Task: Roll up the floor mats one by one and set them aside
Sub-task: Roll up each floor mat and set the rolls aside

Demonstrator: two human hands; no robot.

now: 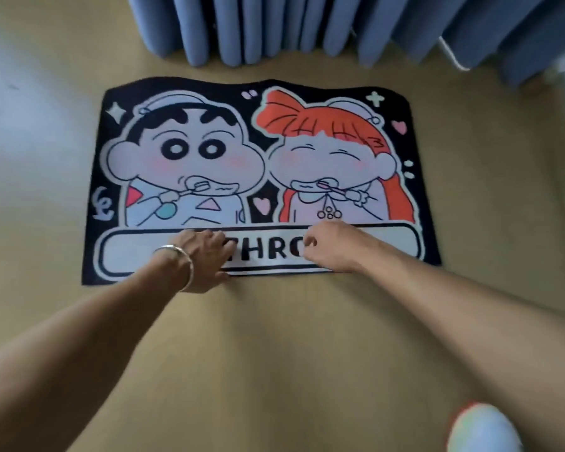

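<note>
A: Hands?
B: Left hand [203,256] lies on the near edge, right hand [330,246] curled beside it; can't tell if either grips.
A: Mat?
B: Floor mat [261,151] flat on floor [274,337], before curtain [274,27]. Roll barely begun, I judge. Next: lift edge, turn evenly.

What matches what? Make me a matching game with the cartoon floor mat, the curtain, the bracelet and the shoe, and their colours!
Things:
1. cartoon floor mat
2. curtain
3. bracelet
4. shoe

Colours:
A. silver
B. white
C. black, with cartoon pictures
D. blue

Pairs: 1-C, 2-D, 3-A, 4-B
</note>
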